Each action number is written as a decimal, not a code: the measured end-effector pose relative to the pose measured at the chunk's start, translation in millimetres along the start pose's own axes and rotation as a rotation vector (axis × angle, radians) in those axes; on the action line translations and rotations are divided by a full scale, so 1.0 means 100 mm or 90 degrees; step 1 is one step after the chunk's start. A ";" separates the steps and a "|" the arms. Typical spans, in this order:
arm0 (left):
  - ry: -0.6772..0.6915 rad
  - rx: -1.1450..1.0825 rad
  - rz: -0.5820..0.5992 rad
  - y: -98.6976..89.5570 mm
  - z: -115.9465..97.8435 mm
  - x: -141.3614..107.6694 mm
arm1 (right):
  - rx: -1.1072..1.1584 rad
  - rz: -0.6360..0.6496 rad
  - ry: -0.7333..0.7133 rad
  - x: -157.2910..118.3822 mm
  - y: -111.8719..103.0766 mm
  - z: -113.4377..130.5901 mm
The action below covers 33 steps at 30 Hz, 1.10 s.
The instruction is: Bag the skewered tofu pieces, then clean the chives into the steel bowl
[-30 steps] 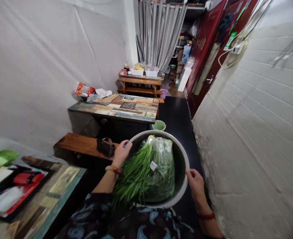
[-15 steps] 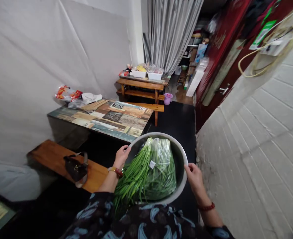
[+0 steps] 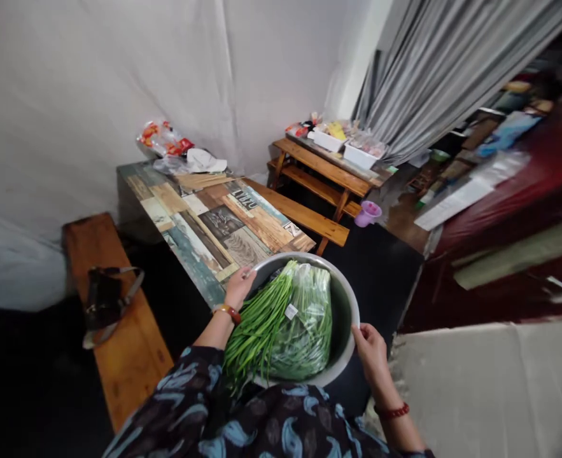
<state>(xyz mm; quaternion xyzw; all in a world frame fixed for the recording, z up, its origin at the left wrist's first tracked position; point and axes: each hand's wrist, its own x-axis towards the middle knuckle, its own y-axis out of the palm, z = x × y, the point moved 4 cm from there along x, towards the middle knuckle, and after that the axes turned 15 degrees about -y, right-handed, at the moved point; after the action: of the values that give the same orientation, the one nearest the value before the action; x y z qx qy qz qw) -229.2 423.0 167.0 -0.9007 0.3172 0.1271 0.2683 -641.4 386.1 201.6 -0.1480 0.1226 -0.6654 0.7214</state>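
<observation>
Grey, the basin (image 3: 342, 313) between the left hand (image 3: 237, 289) and right hand (image 3: 372, 348) is grasped at its rim by both, and loose greens (image 3: 258, 326) overhanging beside the left hand could be spilled if either grip slips.

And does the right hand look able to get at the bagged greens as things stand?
Probably yes, but only by letting go: the right hand grips the rim of the basin. The bagged greens lie inside, with nothing seen covering them from above.
</observation>
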 end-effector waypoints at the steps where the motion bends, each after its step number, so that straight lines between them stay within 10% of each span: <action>1: -0.012 0.001 -0.013 0.09 -0.06 0.10 | -0.002 0.012 0.002 0.25 0.00 0.00; 10: -0.129 -0.027 -0.233 0.03 -0.15 0.48 | 0.006 0.279 -0.035 2.05 0.71 -0.05; 18: -0.329 -0.123 -0.570 0.31 0.10 -0.61 | -0.005 0.649 -0.166 3.36 1.43 -0.27; 33: -0.499 -0.329 -0.835 1.35 0.04 -2.62 | 0.019 0.951 -0.387 3.35 1.56 0.05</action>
<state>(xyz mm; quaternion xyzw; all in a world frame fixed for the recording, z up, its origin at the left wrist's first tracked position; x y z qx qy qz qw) -516.5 468.4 214.1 -0.8270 -0.4325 0.3200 0.1630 -466.8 64.0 154.4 -0.1920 -0.0215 0.0602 0.9793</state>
